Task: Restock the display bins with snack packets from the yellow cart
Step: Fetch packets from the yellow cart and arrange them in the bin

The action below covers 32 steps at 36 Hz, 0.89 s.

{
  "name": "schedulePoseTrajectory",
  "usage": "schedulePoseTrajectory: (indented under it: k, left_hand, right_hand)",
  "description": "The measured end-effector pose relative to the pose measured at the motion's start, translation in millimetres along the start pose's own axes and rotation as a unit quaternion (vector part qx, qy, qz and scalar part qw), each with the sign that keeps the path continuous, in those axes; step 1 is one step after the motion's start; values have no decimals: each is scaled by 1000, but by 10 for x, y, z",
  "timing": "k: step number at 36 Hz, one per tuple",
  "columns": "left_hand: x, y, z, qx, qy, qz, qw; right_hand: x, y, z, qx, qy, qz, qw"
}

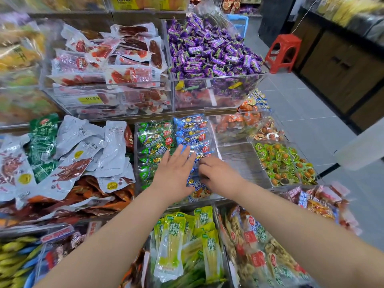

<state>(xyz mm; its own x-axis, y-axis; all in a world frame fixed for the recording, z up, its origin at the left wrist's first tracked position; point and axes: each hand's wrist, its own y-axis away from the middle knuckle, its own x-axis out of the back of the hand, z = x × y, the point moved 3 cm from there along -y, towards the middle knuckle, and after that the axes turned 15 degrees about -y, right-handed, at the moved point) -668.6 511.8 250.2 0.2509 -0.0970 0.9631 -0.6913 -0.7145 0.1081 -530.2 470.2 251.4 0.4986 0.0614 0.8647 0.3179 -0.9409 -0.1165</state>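
Our left hand point(174, 172) lies flat, fingers straight, on blue packets point(192, 130); right hand point(218, 176) pinches some. We'd square them against those beyond our fingertips.

A yellow price tag point(89, 99) on a clear bin's point(62, 103) front reads "19.80". Grey pouches point(91, 146) carry "皮凤爪", and a blue packet point(194, 181) shows "肉".

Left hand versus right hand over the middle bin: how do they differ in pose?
The left hand lies flat with its fingers straight, while the right hand has its fingers curled. The left hand rests where the green packets meet the blue packets; the right hand sits only on blue packets, apparently gripping some. Both reach into the same clear bin.
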Motion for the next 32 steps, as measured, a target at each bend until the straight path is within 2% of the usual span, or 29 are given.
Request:
schedulePoseTrajectory:
  k: [3, 6, 8, 10, 15, 18, 22, 27, 30, 32]
  left_hand:
    - [-60, -16, 54, 15, -1, -75, 997]
    - [-56, -50, 68, 31, -37, -116, 992]
    - [-33, -71, 67, 36, -75, -119, 989]
    - [-17, -88, 61, 37, -88, -108, 990]
    - [-37, -130, 58, 43, -80, -102, 991]
    - [-38, -210, 47, 48, -80, -107, 990]
    - [-68, -284, 72, 16, -89, -103, 991]
    - [-165, -334, 91, 37, -61, -128, 989]
    - [-202, -356, 71, 52, -55, -131, 988]
    - [-224, -370, 56, 59, -59, -130, 988]
  right_hand:
    - [-3, 57, 34, -18, -76, 26, 997]
    - [-42, 75, 136, -49, -37, -24, 998]
    - [-90, 103, 203, -95, 51, -70, 992]
    - [-138, 130, 241, -101, 83, -66, 989]
    - [-254, 92, 278, -107, 48, -21, 993]
    - [-299, -6, 270, -117, 33, -29, 992]
    - [-280, 25, 340, -111, 79, -101, 985]
    - [-147, 142, 382, -119, 152, -188, 963]
    - [-158, 73, 292, -138, 115, -163, 970]
    - [-202, 1, 260, -128, 146, -145, 970]
